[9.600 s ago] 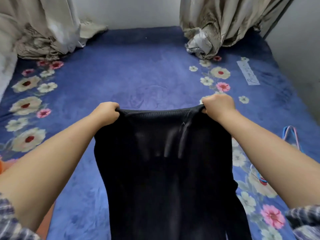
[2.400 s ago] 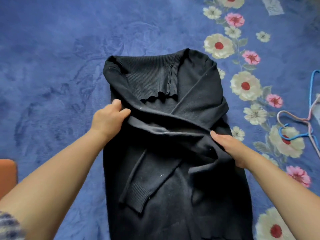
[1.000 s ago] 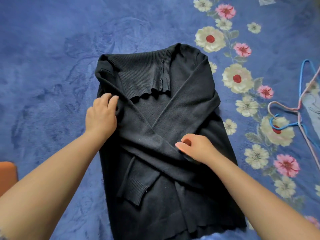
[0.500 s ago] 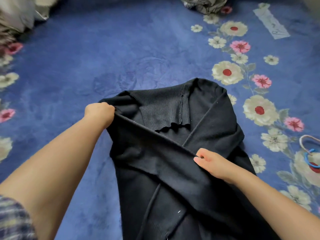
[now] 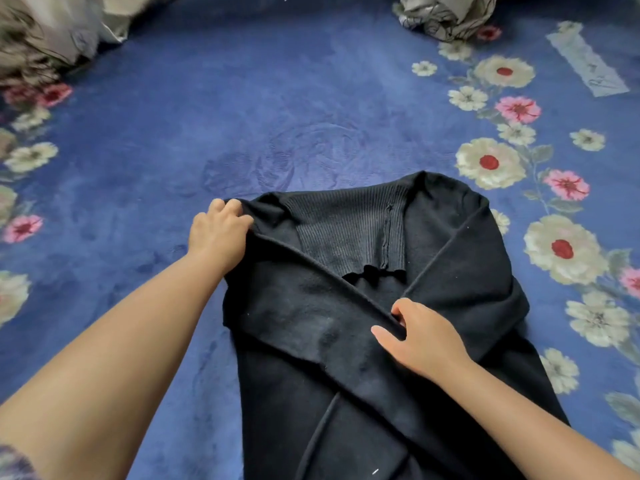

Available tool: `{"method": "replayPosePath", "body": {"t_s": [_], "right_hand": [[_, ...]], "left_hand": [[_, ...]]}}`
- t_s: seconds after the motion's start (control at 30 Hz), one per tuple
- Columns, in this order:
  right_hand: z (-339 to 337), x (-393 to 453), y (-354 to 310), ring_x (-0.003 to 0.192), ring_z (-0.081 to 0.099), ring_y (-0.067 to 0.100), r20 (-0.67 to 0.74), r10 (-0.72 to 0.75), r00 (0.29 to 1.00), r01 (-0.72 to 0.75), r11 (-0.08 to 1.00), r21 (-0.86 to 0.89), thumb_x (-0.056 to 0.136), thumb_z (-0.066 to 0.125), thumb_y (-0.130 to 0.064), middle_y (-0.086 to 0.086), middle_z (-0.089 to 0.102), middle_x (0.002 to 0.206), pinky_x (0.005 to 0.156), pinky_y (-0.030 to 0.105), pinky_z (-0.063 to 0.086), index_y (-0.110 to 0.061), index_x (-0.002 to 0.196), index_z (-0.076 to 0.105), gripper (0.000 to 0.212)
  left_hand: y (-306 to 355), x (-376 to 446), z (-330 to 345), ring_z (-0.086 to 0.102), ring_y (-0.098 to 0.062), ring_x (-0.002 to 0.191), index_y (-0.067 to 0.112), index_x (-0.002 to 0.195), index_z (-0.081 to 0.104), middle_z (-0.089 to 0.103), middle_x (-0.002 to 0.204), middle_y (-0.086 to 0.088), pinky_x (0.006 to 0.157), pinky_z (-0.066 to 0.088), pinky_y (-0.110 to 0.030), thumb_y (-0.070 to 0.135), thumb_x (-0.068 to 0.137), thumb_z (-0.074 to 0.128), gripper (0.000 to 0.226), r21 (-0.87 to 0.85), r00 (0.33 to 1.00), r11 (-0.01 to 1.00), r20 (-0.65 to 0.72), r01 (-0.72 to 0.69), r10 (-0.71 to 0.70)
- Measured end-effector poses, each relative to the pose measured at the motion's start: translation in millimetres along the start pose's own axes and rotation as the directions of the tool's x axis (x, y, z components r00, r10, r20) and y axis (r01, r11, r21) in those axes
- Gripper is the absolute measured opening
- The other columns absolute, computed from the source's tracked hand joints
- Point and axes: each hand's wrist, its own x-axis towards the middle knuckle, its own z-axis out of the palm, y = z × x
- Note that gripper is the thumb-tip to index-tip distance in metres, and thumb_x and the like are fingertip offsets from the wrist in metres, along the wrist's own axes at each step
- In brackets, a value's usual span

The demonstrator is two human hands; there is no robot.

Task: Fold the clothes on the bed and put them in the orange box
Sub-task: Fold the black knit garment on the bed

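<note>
A black knit sweater (image 5: 363, 341) is lying flat on the bed (image 5: 173, 140), near the person, with its ribbed collar (image 5: 349, 230) pointing away from the camera. Both sleeves are lying crossed over the chest of the garment: one sleeve is running diagonally from the upper left shoulder down toward the lower right, and the other is coming in from the upper right shoulder and passing under it near the centre.

The left hand (image 5: 218, 233) is grasping the sweater at its upper left shoulder corner, with the fingers curled over the fabric edge (the thumb side is hidden under the cloth). The right hand (image 5: 422, 337) is gripping the crossed sleeve near the middle of the garment: the thumb is lying on top of the fabric, and the fingers are curling into the fold where the two sleeves meet. Both forearms are extending in from the bottom edge of the view, and a plaid cuff (image 5: 14, 462) is showing at the lower left corner.

The bed is carrying a blue plush cover with cream, pink and red flowers printed along its left and right sides. A pale rectangular label (image 5: 587, 65) is lying on the cover at the upper right. Crumpled beige curtain fabric (image 5: 446, 12) is resting on the far edge of the bed at the top right, and more pale fabric (image 5: 52, 29) is bunching at the top left.
</note>
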Motion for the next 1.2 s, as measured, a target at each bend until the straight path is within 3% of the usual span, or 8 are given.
{"method": "replayPosePath", "body": {"t_s": [0.13,0.3,0.43,0.6,0.77,0.87,1.03,1.2], "right_hand": [[5,38,-19,0.097,0.055,0.023,0.093,-0.084,0.992,0.084,0.996,0.001,0.090,0.048,-0.050,-0.002,0.057,0.095,0.070,0.029,0.035,-0.016,0.110,0.049,0.040],[11,62,-14,0.067,0.044,0.015,0.186,-0.098,0.978,0.066,0.983,0.170,0.090,0.053,-0.030,-0.007,0.044,0.061,0.063,0.026,0.033,-0.017,0.063,0.043,0.031],[12,66,-5,0.052,0.035,0.006,0.186,-0.076,0.980,0.024,0.963,0.267,0.088,0.056,-0.028,-0.005,0.038,0.053,0.051,0.016,0.030,-0.018,0.055,0.042,0.037],[23,68,0,0.054,0.041,0.003,0.061,-0.025,0.998,0.005,0.950,0.311,0.088,0.059,-0.031,-0.009,0.045,0.055,0.057,0.010,0.036,-0.023,0.055,0.046,0.036],[29,72,0,0.054,0.044,0.002,0.037,0.021,0.999,-0.031,0.948,0.316,0.084,0.064,-0.032,-0.010,0.048,0.055,0.052,0.010,0.033,-0.024,0.055,0.048,0.035],[28,72,0,0.056,0.044,0.003,0.023,0.039,0.999,-0.044,0.946,0.322,0.084,0.064,-0.033,-0.010,0.049,0.056,0.055,0.010,0.031,-0.023,0.056,0.049,0.033],[27,58,-8,0.065,0.047,0.012,-0.025,0.021,0.999,-0.013,0.954,0.298,0.085,0.063,-0.031,-0.009,0.049,0.060,0.056,0.019,0.032,-0.018,0.066,0.054,0.025],[20,29,-6,0.077,0.053,0.020,-0.074,-0.013,0.997,0.035,0.950,0.310,0.088,0.059,-0.020,0.003,0.060,0.075,0.063,0.024,0.030,-0.015,0.086,0.059,0.005]], "left_hand": [[-7,13,-4,0.045,-0.022,0.113,0.020,0.114,0.056,0.050,0.125,0.004,0.083,0.044,-0.033,0.004,0.086,0.038,0.037,-0.164,0.981,0.972,0.073,-0.166,0.180],[-10,25,-14,0.049,-0.023,0.093,0.025,0.124,0.040,0.053,0.118,-0.001,0.067,0.036,-0.031,0.007,0.091,0.032,0.039,0.137,0.939,0.977,0.324,-0.165,0.114],[-10,38,-10,0.055,-0.026,0.103,0.016,0.120,0.043,0.056,0.115,-0.003,0.069,0.037,-0.030,0.007,0.091,0.034,0.031,0.200,0.974,0.979,0.227,-0.045,-0.001],[4,39,24,0.044,-0.032,0.113,0.011,0.126,0.037,0.044,0.124,-0.013,0.074,0.039,-0.036,0.005,0.092,0.039,0.034,-0.047,0.982,0.982,0.067,0.182,-0.178],[14,17,45,0.040,-0.034,0.114,0.025,0.147,0.016,0.021,0.143,-0.013,0.085,0.040,-0.046,0.010,0.093,0.045,0.062,-0.501,0.916,0.794,-0.010,0.343,-0.402],[24,-9,56,0.044,-0.037,0.116,0.014,0.145,0.019,0.034,0.138,-0.018,0.092,0.037,-0.046,0.022,0.095,0.045,0.057,-0.685,0.823,0.573,0.069,0.450,-0.563],[28,-53,75,0.052,-0.037,0.107,-0.002,0.116,0.047,0.057,0.116,-0.020,0.084,0.039,-0.039,0.032,0.099,0.035,0.039,-0.716,0.766,0.412,0.265,0.563,-0.585],[22,-66,77,0.051,-0.038,0.100,-0.004,0.109,0.043,0.056,0.110,-0.024,0.073,0.033,-0.036,0.024,0.102,0.029,0.033,-0.744,0.771,0.382,0.275,0.549,-0.574]]}}
